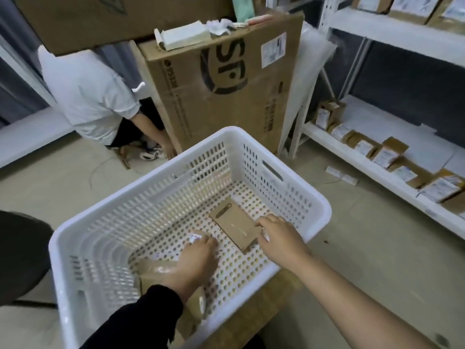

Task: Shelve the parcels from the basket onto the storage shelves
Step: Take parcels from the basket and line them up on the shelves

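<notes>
Head: left hand [198, 258] grips labelled parcel [196, 238]; right hand [280, 239] grips brown parcel [232, 225]; carton [191, 102] "SF"

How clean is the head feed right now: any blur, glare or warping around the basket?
Head view: wide-angle warp bows the basket rim and the shelf edge; the left hand and right hand look slightly motion-blurred; tape on the near parcel glares; light is even, shadows soft.
</notes>
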